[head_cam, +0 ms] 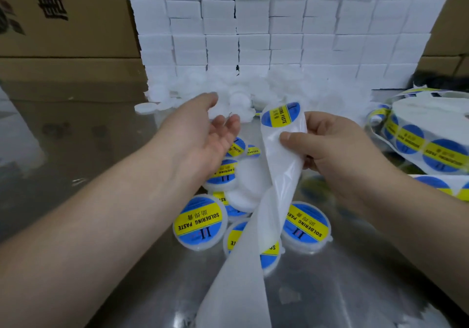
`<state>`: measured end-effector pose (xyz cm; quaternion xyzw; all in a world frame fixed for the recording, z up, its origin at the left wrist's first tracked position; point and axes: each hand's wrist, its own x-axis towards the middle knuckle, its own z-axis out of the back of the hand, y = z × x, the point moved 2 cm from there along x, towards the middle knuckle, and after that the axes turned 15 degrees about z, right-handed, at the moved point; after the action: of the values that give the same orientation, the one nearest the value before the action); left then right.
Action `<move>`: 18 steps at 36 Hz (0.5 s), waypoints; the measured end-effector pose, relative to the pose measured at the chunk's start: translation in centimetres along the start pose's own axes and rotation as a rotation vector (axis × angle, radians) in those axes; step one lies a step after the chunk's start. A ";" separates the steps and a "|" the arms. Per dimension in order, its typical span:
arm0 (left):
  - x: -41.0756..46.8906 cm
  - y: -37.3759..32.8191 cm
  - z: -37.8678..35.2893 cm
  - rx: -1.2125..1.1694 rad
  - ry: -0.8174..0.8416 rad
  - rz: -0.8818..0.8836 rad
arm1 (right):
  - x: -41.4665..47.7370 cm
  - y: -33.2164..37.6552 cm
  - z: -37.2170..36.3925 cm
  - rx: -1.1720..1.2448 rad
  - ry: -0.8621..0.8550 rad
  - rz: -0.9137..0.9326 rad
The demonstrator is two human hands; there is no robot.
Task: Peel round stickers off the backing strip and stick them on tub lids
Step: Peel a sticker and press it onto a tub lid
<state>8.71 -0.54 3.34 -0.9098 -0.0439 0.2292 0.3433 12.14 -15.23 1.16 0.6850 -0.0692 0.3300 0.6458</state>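
Stacked white boxes [279, 23] and brown cartons [63, 15] wall off the far edge of a shiny metal tabletop [106, 150], with a heap of bare white lids [228, 97] at the foot of the stack and a fat sticker roll [429, 135] at the right edge. Nearer the middle sit labelled tubs [200, 222], and above them the right hand [327, 145] pinches the backing strip [276, 175], whose spent tail trails to the near edge, with one round sticker [280, 114] at the top. Left hand [203, 124] is spread open, holding nothing, reaching toward the heap, so I'd guess it's between labels: next it needs a blank lid, then a clean peel.
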 end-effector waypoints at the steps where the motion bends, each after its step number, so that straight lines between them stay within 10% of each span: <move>1: 0.1 0.0 0.0 0.072 -0.006 -0.049 | 0.0 -0.1 0.0 -0.002 -0.001 -0.003; 6: -0.6 -0.6 0.7 1.139 -0.169 -0.632 | 0.0 -0.3 0.2 -0.037 -0.002 -0.011; 18: -0.8 2.6 1.5 2.265 -0.090 -0.650 | 0.1 -0.1 0.5 -0.066 -0.076 -0.006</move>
<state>7.14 -1.80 1.03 -0.0235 -0.0571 0.0711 0.9956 12.45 -15.69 1.12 0.6754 -0.1024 0.2994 0.6661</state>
